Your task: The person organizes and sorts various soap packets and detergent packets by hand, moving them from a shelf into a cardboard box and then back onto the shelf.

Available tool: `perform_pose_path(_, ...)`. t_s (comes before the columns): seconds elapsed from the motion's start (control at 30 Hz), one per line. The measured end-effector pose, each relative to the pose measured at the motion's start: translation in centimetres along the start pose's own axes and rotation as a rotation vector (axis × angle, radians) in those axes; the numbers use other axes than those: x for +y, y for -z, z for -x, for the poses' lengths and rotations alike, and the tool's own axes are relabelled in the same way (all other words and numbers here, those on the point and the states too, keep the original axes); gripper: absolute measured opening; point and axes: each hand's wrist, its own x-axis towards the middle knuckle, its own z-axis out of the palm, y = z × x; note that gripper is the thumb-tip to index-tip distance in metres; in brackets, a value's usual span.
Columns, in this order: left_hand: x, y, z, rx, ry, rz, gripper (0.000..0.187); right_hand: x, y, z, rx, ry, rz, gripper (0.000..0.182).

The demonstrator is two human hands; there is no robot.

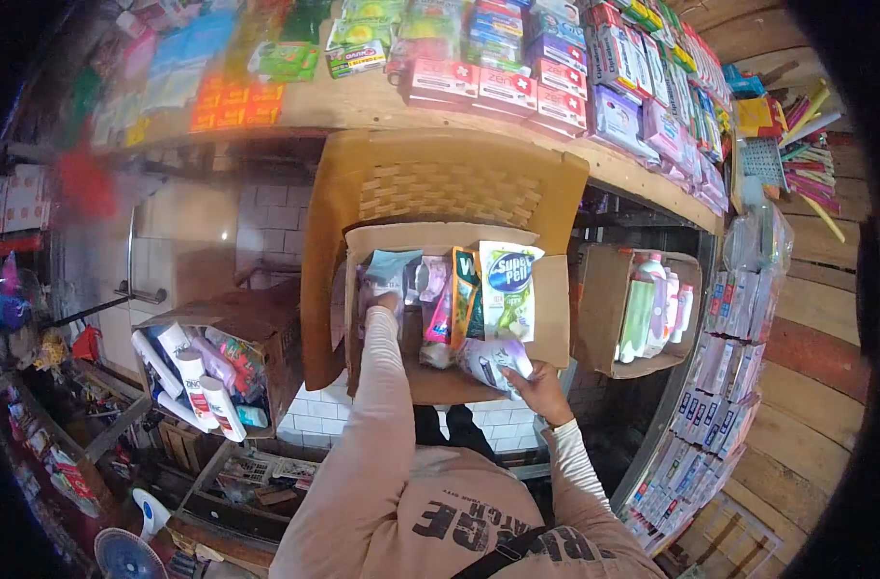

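Observation:
An open cardboard box [552,328] in front of me holds several pouches. Inside its left part, my left hand [383,302] is against a purple pouch with a blue-grey top [394,262]; its fingers are mostly hidden. At the box's near right corner, my right hand [544,394] grips the edge of a white and purple pouch [490,363]. A white and green Super Pell pouch [508,289] stands upright at the right, beside a dark green and orange pouch [466,289]. Left of these is a pink pouch [440,314].
Behind the box, a wooden counter [382,118] bears rows of packaged goods, including pink Zen boxes [503,87]. A carton of bottles [594,318] stands at the right. Another carton [266,318] at the left holds white bottles [191,372]. A fan [129,557] is at lower left.

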Motion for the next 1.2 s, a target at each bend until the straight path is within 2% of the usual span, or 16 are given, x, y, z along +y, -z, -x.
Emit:
perform_pose_path(0.07,-0.7,0.1,0.6,0.121,0.212,-0.02,0.024,-1.0,-0.2,-0.1,0.079,0.122,0.025,0.028)
perform_pose_path(0.2,-0.3,-0.2,2.9,0.205,0.508,0.016,0.024,-1.5,0.8,0.6,-0.06,-0.102,0.056,0.021)
perform_pose_path(0.27,-0.6,-0.5,4.3,0.223,0.577,0.061,0.024,-1.9,1.1,1.1,-0.137,-0.251,0.056,0.028)
perform_pose_path(0.33,-0.8,-0.4,5.6,0.235,0.624,0.107,0.024,-0.6,0.3,1.1,-0.001,0.013,0.124,0.024)
perform_pose_path(0.4,-0.1,0.1,6.2,0.254,0.644,0.148,0.024,-1.0,0.3,1.9,-0.062,-0.151,-0.046,0.025)
perform_pose_path(0.6,7.5,4.3,7.9,0.341,0.706,0.254,0.024,-2.8,-0.6,1.4,0.061,0.109,0.142,0.03)
perform_pose_path(0.7,11.5,7.2,11.2,0.395,0.693,0.346,0.025,-1.6,-0.5,1.5,-0.009,-0.066,0.255,0.036)
perform_pose_path(0.77,13.0,8.5,13.7,0.436,0.622,0.453,0.025,-2.7,-0.5,1.3,-0.019,-0.084,0.253,0.04)
perform_pose_path(0.8,12.8,8.4,14.8,0.468,0.52,0.561,0.025,-3.2,-0.5,1.3,-0.024,-0.093,0.251,0.042)
perform_pose_path(0.87,9.4,5.5,14.4,0.563,0.142,0.912,0.023,-4.3,-0.6,1.4,0.102,0.057,0.248,0.046)
perform_pose_path(0.97,12.9,12.4,23.1,0.172,0.154,1.203,0.026,-6.5,0.2,1.4,0.271,0.375,0.258,0.053)
perform_pose_path(1.0,14.0,14.6,25.8,0.078,0.036,1.275,0.03,-7.8,0.8,1.4,0.322,0.498,0.263,0.055)
perform_pose_path(1.03,14.7,16.7,28.5,-0.016,-0.082,1.339,0.033,-10.9,1.9,2.3,0.275,0.546,0.274,0.056)
perform_pose_path(1.07,15.3,18.7,31.3,-0.109,-0.202,1.397,0.036,-10.6,2.5,1.9,0.213,0.563,0.227,0.055)
perform_pose_path(1.13,17.1,22.7,37.5,-0.169,-0.405,1.367,0.04,-9.0,4.1,0.3,0.078,0.6,0.137,0.054)
perform_pose_path(1.2,18.0,25.4,43.3,-0.189,-0.549,1.38,0.044,-10.5,5.1,0.3,-0.073,0.52,0.063,0.048)
